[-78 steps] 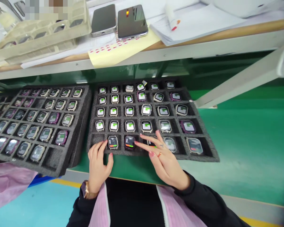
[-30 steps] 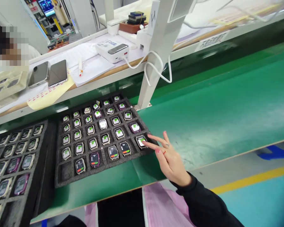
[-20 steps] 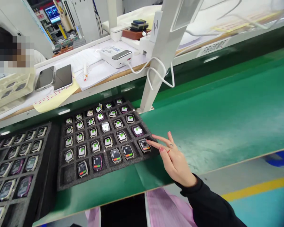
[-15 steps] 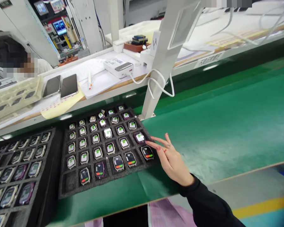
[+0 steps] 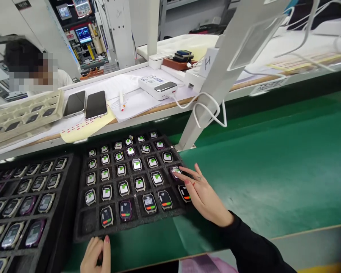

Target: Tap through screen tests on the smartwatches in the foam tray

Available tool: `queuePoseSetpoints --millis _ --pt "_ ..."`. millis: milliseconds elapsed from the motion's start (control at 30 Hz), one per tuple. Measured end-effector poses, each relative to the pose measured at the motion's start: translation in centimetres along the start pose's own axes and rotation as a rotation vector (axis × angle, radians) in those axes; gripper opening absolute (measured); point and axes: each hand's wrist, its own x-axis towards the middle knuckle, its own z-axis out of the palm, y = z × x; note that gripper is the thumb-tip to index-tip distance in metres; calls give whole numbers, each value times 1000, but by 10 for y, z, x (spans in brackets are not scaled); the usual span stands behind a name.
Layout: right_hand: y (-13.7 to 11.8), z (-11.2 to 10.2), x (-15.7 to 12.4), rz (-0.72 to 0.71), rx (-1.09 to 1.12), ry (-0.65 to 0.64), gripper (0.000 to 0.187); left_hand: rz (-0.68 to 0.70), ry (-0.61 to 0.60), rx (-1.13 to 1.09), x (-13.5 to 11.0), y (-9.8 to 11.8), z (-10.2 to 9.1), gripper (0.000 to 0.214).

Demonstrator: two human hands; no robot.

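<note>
A black foam tray [image 5: 85, 227] lies on the green belt, its cells filled with several small smartwatches with lit screens. My right hand [image 5: 204, 193] rests over the tray's right edge, fingers spread, fingertips touching a purple watch [image 5: 175, 171] in the second row from the front. A dark-screen watch [image 5: 185, 192] sits partly under that hand. My left hand [image 5: 95, 256] shows at the bottom, fingers curled loosely at the tray's front left corner, holding nothing I can see.
A second foam tray [image 5: 59, 242] of watches lies to the left. The raised shelf behind carries two phones [image 5: 86, 104], a beige tray [image 5: 22, 117], papers, a white device [image 5: 159, 85] and a slanted white post [image 5: 216, 87]. A person sits at the far left.
The view has swung up and right. My right hand moved from the front row's right watch to the purple watch one row back. My left hand went out of sight, then reappeared at the tray's front corner.
</note>
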Motion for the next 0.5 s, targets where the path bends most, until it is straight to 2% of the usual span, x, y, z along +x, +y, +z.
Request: queuePoseSetpoints --millis 100,200,433,500 --pt "-14 2 5 -31 12 -56 37 159 79 70 1 -8 4 43" --pt "-28 9 12 -64 11 -113 37 260 87 141 3 -13 8 42" --pt "-42 26 25 -86 -32 -265 43 238 106 168 -5 -25 10 41" --pt "-45 27 28 -86 -39 -268 42 239 104 164 -5 -26 9 41"
